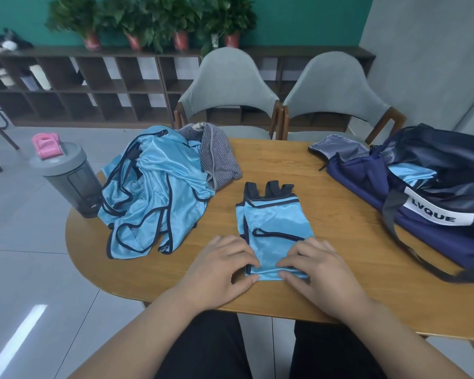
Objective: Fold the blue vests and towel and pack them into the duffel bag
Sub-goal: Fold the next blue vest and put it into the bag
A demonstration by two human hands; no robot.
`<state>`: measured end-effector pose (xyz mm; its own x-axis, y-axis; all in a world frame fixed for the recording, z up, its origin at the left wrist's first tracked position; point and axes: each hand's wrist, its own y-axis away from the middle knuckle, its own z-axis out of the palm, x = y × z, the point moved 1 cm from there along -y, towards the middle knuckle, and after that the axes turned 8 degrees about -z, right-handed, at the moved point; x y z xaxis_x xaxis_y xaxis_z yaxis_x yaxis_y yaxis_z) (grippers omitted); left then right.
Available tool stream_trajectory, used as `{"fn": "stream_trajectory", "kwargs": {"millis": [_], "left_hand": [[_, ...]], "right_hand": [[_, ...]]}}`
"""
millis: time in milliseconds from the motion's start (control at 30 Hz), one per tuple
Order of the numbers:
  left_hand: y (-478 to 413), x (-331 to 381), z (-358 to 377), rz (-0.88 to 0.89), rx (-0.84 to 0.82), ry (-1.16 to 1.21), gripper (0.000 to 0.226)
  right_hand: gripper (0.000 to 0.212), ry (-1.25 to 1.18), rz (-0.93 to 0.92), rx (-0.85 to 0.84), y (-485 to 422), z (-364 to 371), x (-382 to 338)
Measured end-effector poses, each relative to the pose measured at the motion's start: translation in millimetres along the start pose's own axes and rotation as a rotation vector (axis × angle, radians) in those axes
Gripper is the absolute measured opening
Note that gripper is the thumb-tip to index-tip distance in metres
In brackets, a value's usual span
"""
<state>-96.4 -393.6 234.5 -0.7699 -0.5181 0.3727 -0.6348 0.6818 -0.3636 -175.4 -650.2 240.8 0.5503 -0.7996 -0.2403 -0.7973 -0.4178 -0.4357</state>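
A light blue vest with dark trim (274, 228) lies folded into a narrow strip on the wooden table (285, 165), straps pointing away from me. My left hand (222, 269) pinches its near left corner. My right hand (315, 266) pinches its near right corner. A heap of unfolded blue vests (153, 192) sits at the left of the table, with a grey striped towel (219, 157) bunched behind it. The navy duffel bag (422, 192) stands open at the right, and a bit of blue fabric (411, 173) shows inside it.
A grey shaker bottle with a pink lid (66, 176) stands at the table's left edge beside the heap. Two grey chairs (227, 88) face me across the table. The bag's strap (411, 253) trails over the tabletop at the right.
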Motion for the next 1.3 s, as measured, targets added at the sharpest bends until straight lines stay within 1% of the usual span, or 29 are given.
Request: {"fn": "stream_trajectory", "kwargs": {"millis": [67,133,200,300,467,533,567,633,667,733,800,933,1000,1067,1133,1233,1300], "left_hand": [[1,-1,1,-0.007,-0.009,0.015,0.024],[3,-3,2,-0.009,-0.011,0.041,0.020],[4,-5,2,-0.026,-0.007,0.069,0.017],[3,-4,1,-0.021,-0.011,0.078,0.016],[2,-1,1,0.026,-0.009,0.041,0.012],[3,0,-1,0.044,0.001,0.010,0.011],[4,0,-1,0.053,0.008,0.004,0.012],[6,1,-3,0.055,0.007,0.006,0.017],[7,1,-3,0.048,-0.001,0.004,0.022],[8,1,-5,0.036,-0.019,-0.010,0.028],[7,1,-6,0.053,-0.028,-0.045,0.028],[2,1,-1,0.121,0.033,-0.174,0.019],[2,2,2,0.120,0.078,-0.212,0.020],[2,4,4,0.097,0.114,-0.207,0.021],[1,8,3,0.036,0.133,-0.160,0.020],[-2,17,-4,-0.131,0.137,-0.001,0.019],[-5,22,-10,-0.234,0.145,0.129,0.013]], "right_hand": [[0.010,0.024,0.041,0.009,8,-10,5],[0.018,0.020,0.105,0.020,18,-18,11],[0.027,-0.037,0.179,0.032,27,-24,17],[0.031,-0.181,0.272,0.062,35,-27,19],[0.034,-0.221,0.295,0.119,33,-23,15],[0.028,-0.129,0.254,0.092,34,-24,14],[0.022,-0.057,0.206,0.072,34,-25,15],[0.010,0.052,0.086,0.033,37,-27,18],[0.008,0.071,0.044,0.011,39,-28,21],[0.016,0.059,0.010,-0.031,43,-30,28],[0.021,0.055,0.000,-0.050,45,-31,33],[0.016,0.127,-0.032,-0.028,40,-28,35],[0.015,0.148,-0.047,0.015,38,-26,32],[0.015,0.152,-0.031,0.065,37,-24,30],[0.016,0.122,0.028,0.112,35,-23,29],[0.020,-0.004,0.143,0.171,30,-24,23],[0.021,-0.088,0.272,0.204,22,-31,17]]}}
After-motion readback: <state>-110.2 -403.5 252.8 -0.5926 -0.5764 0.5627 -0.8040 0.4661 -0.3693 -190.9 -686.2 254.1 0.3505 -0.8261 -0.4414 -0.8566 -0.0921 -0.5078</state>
